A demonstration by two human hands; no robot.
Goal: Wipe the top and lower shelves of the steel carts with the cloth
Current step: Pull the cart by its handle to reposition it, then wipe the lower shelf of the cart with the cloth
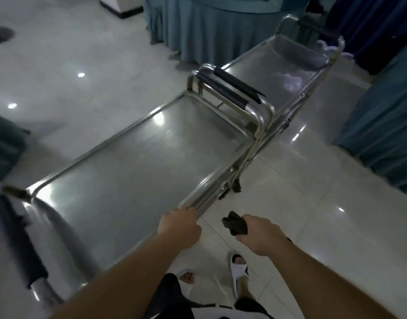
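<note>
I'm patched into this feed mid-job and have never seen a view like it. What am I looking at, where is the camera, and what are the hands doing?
There is no machine here: a person wears one wide-angle camera on the head, looking down at their own bare arms. The left hand grips the rim of the near steel cart, whose top shelf lies bare. The right hand holds a dark bunched cloth above the tiled floor, not touching the cart. A second steel cart stands end to end beyond it, their padded handles meeting. The person's sandalled feet show below.
</note>
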